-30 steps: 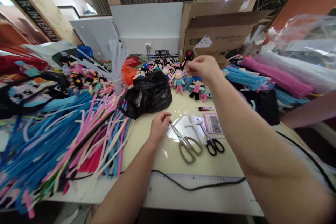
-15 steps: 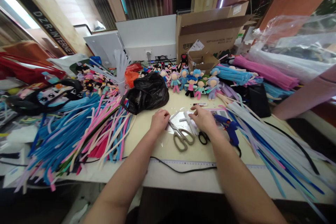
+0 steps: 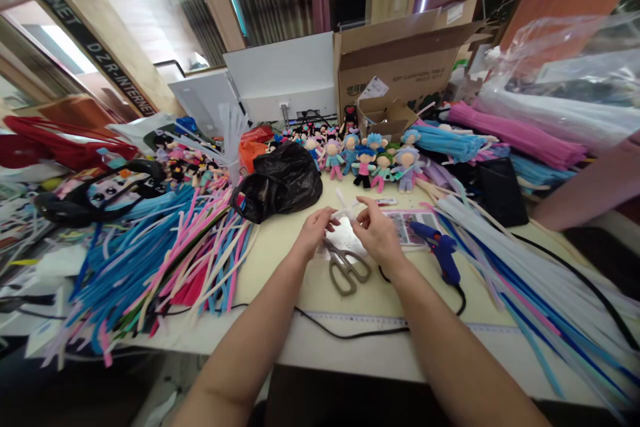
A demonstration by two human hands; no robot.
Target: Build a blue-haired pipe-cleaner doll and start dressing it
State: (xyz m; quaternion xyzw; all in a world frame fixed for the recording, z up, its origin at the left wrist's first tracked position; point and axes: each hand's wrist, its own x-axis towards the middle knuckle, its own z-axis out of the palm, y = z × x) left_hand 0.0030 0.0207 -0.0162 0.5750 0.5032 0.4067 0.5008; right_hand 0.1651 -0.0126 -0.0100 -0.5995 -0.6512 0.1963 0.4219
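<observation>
A white pipe-cleaner piece (image 3: 344,203), cross-shaped, is held up between both hands above a shiny clear sheet (image 3: 346,237). My left hand (image 3: 315,232) pinches its left arm between thumb and fingers. On the other side, my right hand (image 3: 379,233) has its thumb and curled fingers closed on the right part; the exact grip is partly hidden. Grey-handled scissors (image 3: 345,270) lie just below the hands, blades toward the sheet. A blue glue gun (image 3: 443,250) rests to the right of my right hand.
Blue, pink and cream pipe cleaners (image 3: 145,260) spread across the left; white and blue ones (image 3: 505,253) lie right. Small dolls (image 3: 373,163) stand behind the hands, beside a black plastic bag (image 3: 280,180). A black cable (image 3: 345,333) crosses the front; a cardboard box (image 3: 400,67) stands at the back.
The white piece, lying on the sheet before, is now lifted between my hands. My right hand has moved left, closer to my left hand.
</observation>
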